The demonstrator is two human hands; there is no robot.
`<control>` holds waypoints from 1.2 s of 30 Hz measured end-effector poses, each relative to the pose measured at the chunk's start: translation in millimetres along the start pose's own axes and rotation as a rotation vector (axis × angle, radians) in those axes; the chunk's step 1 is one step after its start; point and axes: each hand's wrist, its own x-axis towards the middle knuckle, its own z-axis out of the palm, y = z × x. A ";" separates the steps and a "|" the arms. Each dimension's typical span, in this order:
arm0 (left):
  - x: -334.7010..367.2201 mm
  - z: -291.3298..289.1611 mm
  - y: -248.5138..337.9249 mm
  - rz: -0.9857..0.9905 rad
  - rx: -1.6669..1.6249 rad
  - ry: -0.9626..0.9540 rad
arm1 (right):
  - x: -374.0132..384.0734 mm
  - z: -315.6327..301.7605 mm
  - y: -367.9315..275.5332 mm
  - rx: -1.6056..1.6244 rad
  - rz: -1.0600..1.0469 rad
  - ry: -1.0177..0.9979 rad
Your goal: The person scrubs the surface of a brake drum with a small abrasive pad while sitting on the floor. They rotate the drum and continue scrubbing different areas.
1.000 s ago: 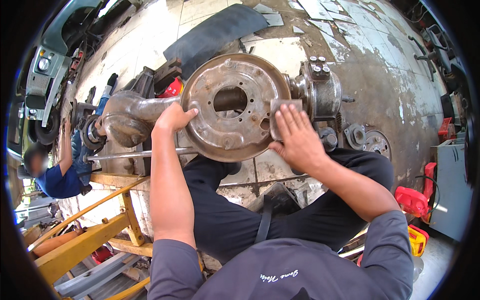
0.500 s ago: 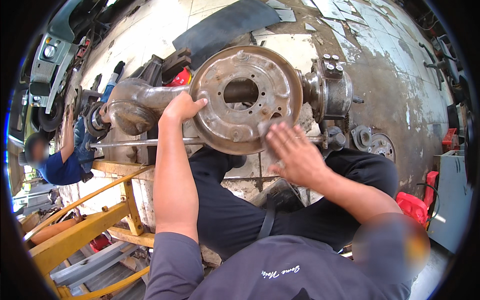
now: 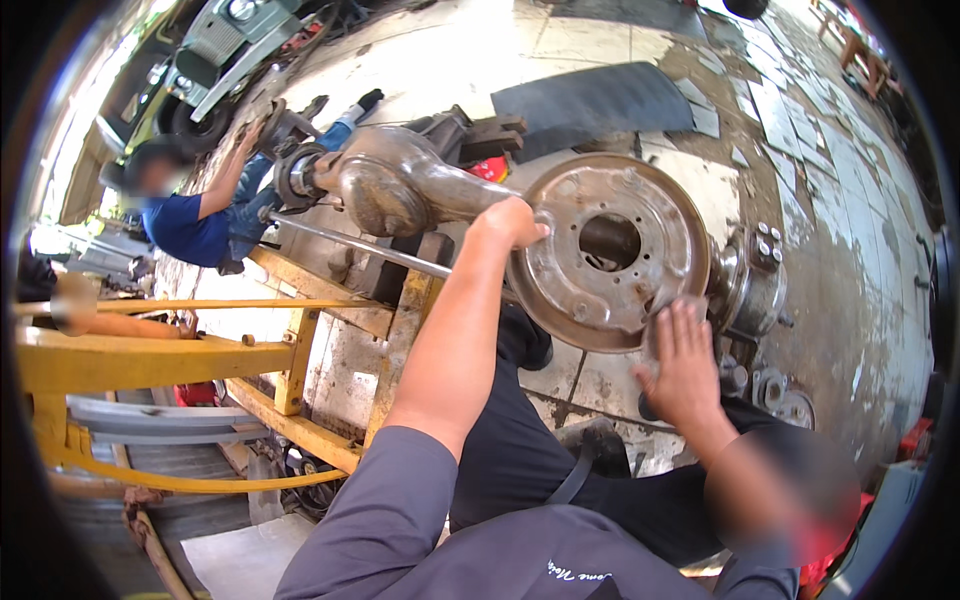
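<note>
View has swung left toward yellow frame (image 3: 170, 362); right hand (image 3: 688, 365), fingers slightly parted, overlaps brake backing plate (image 3: 568, 290), left hand (image 3: 510, 222) clamping its left rim.

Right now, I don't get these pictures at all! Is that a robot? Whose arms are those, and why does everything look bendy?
No robot here, just a person using two bare hands. The camera sits on their head and looks down, so you see almost what they see. Its very wide lens bends straight lines.

The left hand grips the edge of a big round metal plate with a hole in the middle. The right hand is spread at the plate's lower right edge; it's too blurry to tell what's under its fingers.

Beside the plate is a bulging metal housing. A dark curved sheet lies on the tiled floor. At left are a yellow frame and another person in blue.
</note>
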 end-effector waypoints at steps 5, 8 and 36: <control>4.7 9.2 -3.6 -0.010 -0.039 0.018 | -2.1 -0.4 -5.3 0.005 -0.116 -0.025; 3.8 8.0 -0.3 -0.048 -0.069 -0.009 | 8.1 -4.1 17.6 -0.017 0.078 0.014; -5.0 7.6 6.3 -0.141 -0.133 0.037 | 1.6 -3.4 -8.3 0.160 0.070 0.007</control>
